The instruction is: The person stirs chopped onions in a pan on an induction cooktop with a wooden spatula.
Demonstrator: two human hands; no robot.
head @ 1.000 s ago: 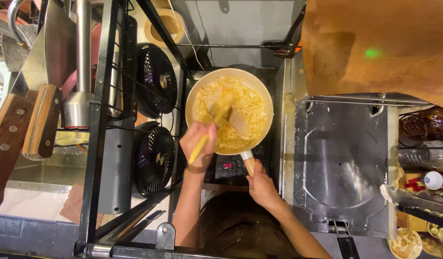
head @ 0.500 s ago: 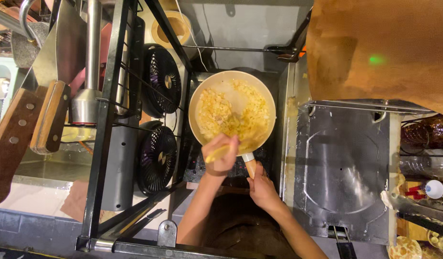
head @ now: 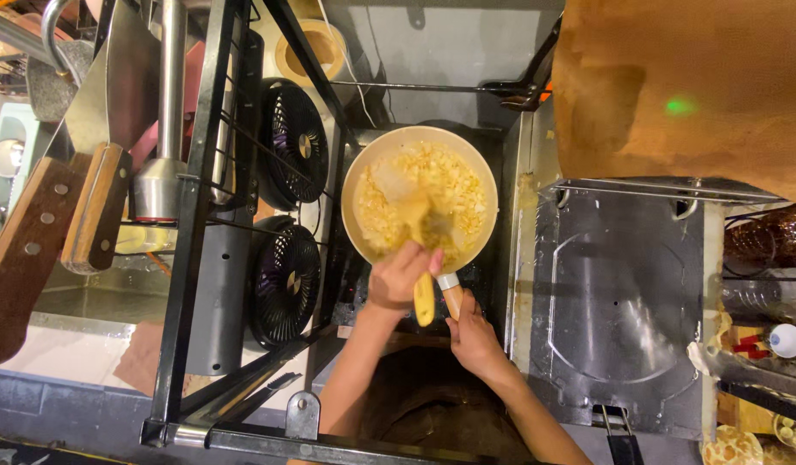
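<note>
A closed grip is kept by the left hand (head: 401,277) round the yellow handle of a spatula (head: 422,258), whose blade lies down in the food (head: 450,185). The pan handle (head: 450,298) is clasped by the right hand (head: 474,337) just beside it. The pan (head: 361,185) sits on a dark burner (head: 488,284), between two black fans (head: 286,211) and a steel tabletop (head: 622,310). The spatula is judged light and stiff, best taken mid-handle, away from the heat. The pan is judged heavier and hot at the rim, so only its handle should be held. The food looks soft, loose and crumbly, easily pushed over the low wall.
</note>
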